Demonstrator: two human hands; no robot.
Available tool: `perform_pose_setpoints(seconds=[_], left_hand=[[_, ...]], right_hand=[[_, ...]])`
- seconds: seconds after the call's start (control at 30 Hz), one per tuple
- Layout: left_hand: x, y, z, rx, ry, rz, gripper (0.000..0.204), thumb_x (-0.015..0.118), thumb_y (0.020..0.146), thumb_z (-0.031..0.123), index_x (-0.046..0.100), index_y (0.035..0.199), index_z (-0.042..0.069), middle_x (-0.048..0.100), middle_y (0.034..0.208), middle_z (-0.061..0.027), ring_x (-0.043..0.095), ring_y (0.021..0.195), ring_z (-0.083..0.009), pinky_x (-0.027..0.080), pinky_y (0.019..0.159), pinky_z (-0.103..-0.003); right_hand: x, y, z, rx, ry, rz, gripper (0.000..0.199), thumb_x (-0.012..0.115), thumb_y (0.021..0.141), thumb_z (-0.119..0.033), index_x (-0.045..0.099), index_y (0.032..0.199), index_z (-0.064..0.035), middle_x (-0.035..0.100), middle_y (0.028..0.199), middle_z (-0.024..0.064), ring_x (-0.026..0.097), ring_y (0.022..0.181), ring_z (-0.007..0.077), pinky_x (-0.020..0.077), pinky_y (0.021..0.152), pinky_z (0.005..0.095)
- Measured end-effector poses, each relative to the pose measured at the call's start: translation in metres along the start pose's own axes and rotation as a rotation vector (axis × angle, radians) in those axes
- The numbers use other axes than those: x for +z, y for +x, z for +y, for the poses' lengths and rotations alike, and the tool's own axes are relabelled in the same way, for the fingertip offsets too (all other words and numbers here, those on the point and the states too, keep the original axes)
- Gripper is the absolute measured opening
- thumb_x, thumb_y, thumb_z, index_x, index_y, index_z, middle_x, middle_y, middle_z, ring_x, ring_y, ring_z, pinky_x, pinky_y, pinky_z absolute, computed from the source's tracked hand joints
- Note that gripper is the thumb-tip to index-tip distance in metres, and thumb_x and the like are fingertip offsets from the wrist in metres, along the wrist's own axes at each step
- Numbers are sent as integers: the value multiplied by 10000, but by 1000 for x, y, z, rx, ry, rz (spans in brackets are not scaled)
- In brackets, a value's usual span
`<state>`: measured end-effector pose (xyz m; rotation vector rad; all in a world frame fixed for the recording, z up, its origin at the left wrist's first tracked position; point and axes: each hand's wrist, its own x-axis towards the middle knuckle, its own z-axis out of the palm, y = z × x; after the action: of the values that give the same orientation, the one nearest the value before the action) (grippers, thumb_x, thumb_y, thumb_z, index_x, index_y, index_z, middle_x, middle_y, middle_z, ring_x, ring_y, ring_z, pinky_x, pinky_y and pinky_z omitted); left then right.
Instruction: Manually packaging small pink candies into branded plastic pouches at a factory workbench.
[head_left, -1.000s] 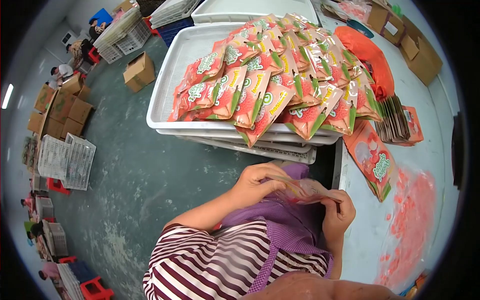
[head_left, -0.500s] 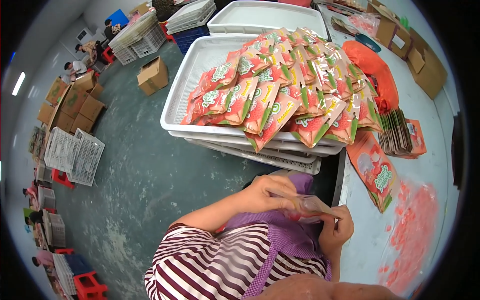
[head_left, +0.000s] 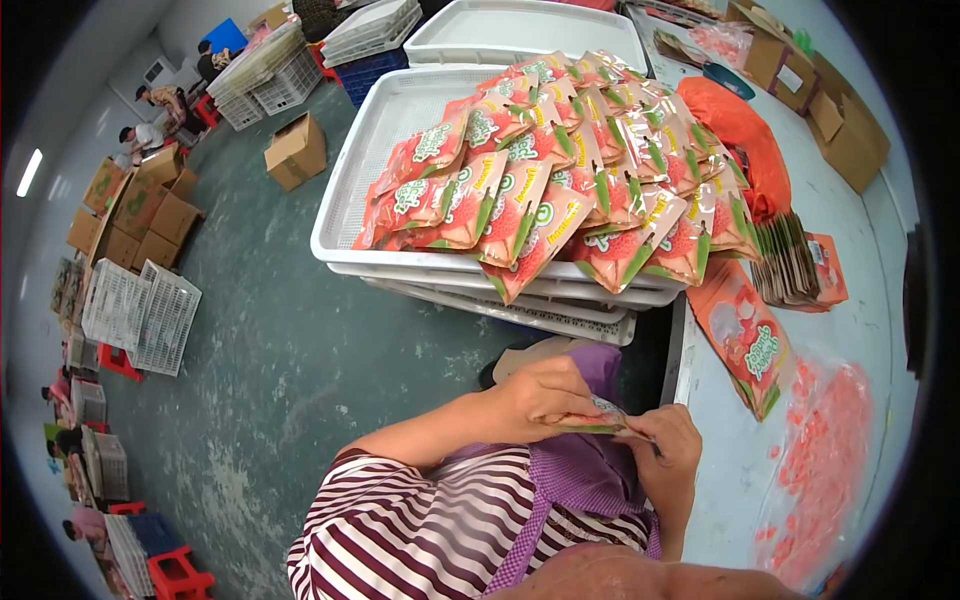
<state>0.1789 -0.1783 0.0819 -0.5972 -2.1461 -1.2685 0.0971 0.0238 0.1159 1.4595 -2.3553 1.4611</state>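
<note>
Trays [head_left: 360, 215] of pouches [head_left: 560, 190] above green concrete floor [head_left: 280, 360].

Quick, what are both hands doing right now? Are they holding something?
Left hand: closed, pinching one end of a small snack pouch.
Right hand: closed, gripping the other end of the same pouch.

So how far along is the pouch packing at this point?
Done: filled pouches cover the top white tray. In hand: left hand and right hand pinch one pouch along its edge. Left: a stack of flat empty pouches and loose pink pieces on the table.
</note>
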Motion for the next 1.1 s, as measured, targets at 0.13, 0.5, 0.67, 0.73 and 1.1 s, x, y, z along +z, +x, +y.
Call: perform_pose_setpoints(seconds=[0.13, 0.5, 0.67, 0.73, 1.1], left_hand=[[0, -1, 1, -13, 23, -47, 224, 730, 708, 43, 664, 920, 16, 614, 806, -74, 574, 732, -206, 468, 632, -313], [6, -8, 0, -96, -73, -38, 260, 734, 653, 4, 676, 907, 16, 624, 799, -83, 576, 722, -213, 472, 638, -312], [6, -6, -2, -101, -102, -53, 237, 726, 667, 16, 678, 899, 16, 624, 800, -83, 575, 720, -217, 469, 638, -310], [8, -8, -4, -100, -96, -46, 225, 715, 678, 12, 677, 899, 17, 618, 792, -83, 571, 712, -216, 466, 632, -313], [13, -4, 0, -74, -85, -43, 213, 706, 684, 19, 674, 895, 11, 613, 787, -84, 560, 700, -220, 462, 613, -316]], right_hand=[[3, -1, 2, -63, -120, -2, 208, 685, 634, 23, 616, 826, -16, 580, 736, 82, 524, 656, 260, 413, 601, 354], [5, -2, 4, -116, -149, -18, 147, 670, 650, 7, 601, 772, -39, 552, 709, 69, 520, 649, 253, 402, 592, 348], [2, 3, 0, -120, -147, -39, 157, 689, 643, -16, 599, 767, -51, 546, 712, 50, 520, 667, 250, 402, 662, 366], [-2, 2, -4, -88, -154, -61, 159, 693, 640, -22, 598, 764, -52, 542, 705, 48, 522, 670, 248, 400, 676, 372], [5, -2, -3, -103, -251, -100, 130, 686, 646, -8, 591, 724, -51, 541, 680, 59, 523, 685, 260, 437, 753, 397]])
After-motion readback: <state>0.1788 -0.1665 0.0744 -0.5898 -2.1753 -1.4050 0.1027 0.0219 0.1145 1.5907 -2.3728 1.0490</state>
